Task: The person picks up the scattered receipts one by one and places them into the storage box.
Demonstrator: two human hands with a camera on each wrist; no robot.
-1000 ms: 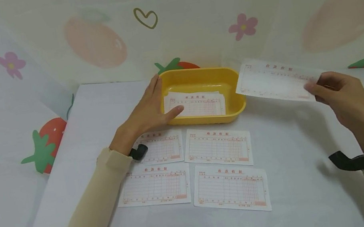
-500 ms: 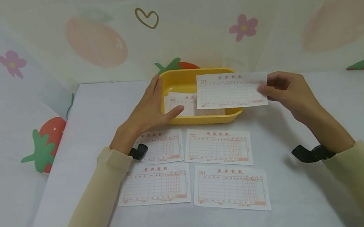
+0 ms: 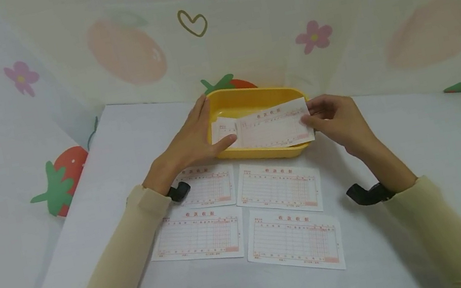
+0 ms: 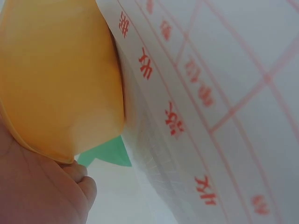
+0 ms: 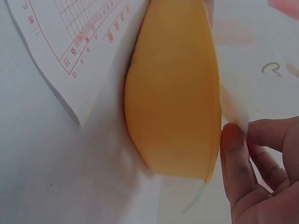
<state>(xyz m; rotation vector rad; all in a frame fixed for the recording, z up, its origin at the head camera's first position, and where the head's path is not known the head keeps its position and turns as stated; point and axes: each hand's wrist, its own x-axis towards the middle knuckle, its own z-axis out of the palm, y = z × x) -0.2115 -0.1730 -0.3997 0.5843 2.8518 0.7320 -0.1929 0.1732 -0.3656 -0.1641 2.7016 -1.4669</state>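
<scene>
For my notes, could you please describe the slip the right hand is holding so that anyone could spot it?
Start at the yellow tray at the table's far edge. One red-lined slip lies across its opening, pinched at its right end by the right hand. Unlike the four slips flat on the table, it is in the hand's grip.

The tray (image 3: 251,102) sat at the worktop's (image 3: 413,235) far edge, a slip (image 3: 275,125) lying across it, seemingly over another slip (image 3: 222,127). Four sheets (image 3: 243,214) lay before it in two rows.
</scene>
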